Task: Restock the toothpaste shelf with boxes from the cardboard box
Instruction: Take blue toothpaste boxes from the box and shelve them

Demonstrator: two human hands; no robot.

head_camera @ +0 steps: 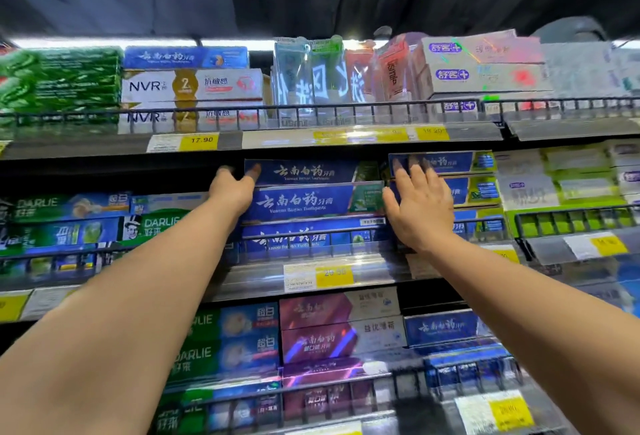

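1. Both bare arms reach up to the middle shelf (311, 266), where blue toothpaste boxes are stacked behind a black wire rail (318, 239).
2. The left hand (232, 192) is at the left end of the centre stack. Its thumb tip sits on the front of the top blue box (304, 171), the fingers (225, 171) curl round that box's left end, and the palm lies against the second blue box (301, 202) just below.
3. The right hand (420, 206) is spread, its fingers straight and fanned, with the fingertips pressing flat on the front of the upper box of the neighbouring blue stack (446, 161). It grips nothing.
4. The centre stack stands three boxes high, the lowest partly hidden behind the rail.
5. A yellow price tag (334, 273) sits on the shelf edge directly under that stack.
6. Left of the left arm lie green and blue Darlie boxes (69, 207), on the same shelf.
7. On the shelf above, white NVR boxes (192, 86) sit over a tag reading 17.90 (200, 140).
8. On the shelf below, purple boxes (341, 327) sit beside more Darlie boxes.
9. The cardboard supply box is not in view.
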